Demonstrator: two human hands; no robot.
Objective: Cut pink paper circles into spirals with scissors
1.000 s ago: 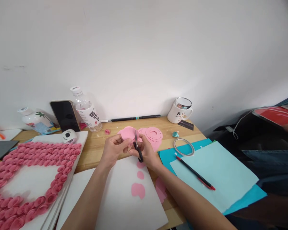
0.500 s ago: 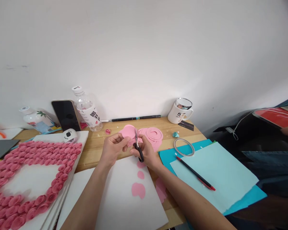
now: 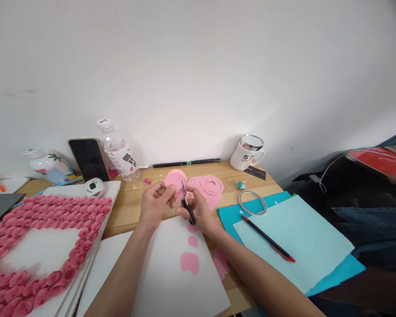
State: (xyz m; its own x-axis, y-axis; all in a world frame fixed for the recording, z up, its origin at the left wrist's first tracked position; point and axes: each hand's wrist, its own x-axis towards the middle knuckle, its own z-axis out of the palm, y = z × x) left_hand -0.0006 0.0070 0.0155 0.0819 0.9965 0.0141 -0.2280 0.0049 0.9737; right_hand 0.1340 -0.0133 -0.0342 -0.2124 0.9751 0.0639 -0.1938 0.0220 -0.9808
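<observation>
My left hand (image 3: pixel 155 203) pinches a pink paper circle (image 3: pixel 174 179) held up above the wooden table (image 3: pixel 132 203). My right hand (image 3: pixel 199 211) grips small black-handled scissors (image 3: pixel 186 203), whose blades point up into the circle's right side. Both hands hover over a white sheet (image 3: pixel 161 273) that carries pink paper scraps (image 3: pixel 189 261). Just behind the hands lies a pile of cut pink paper spirals (image 3: pixel 210 186).
A white board covered in pink paper roses (image 3: pixel 36 237) lies at the left. At the back stand a phone (image 3: pixel 89 159), a water bottle (image 3: pixel 119 152), a second bottle (image 3: pixel 48 165), a black pen (image 3: pixel 186 163) and a white mug (image 3: pixel 247 154). Right: tape ring (image 3: pixel 252 202), red pen (image 3: pixel 267 238), blue sheets (image 3: pixel 300 246).
The pink circle has turned a little in my left hand and sits slightly higher; the scissors have shifted a touch to the left along it. Nothing else has moved.
</observation>
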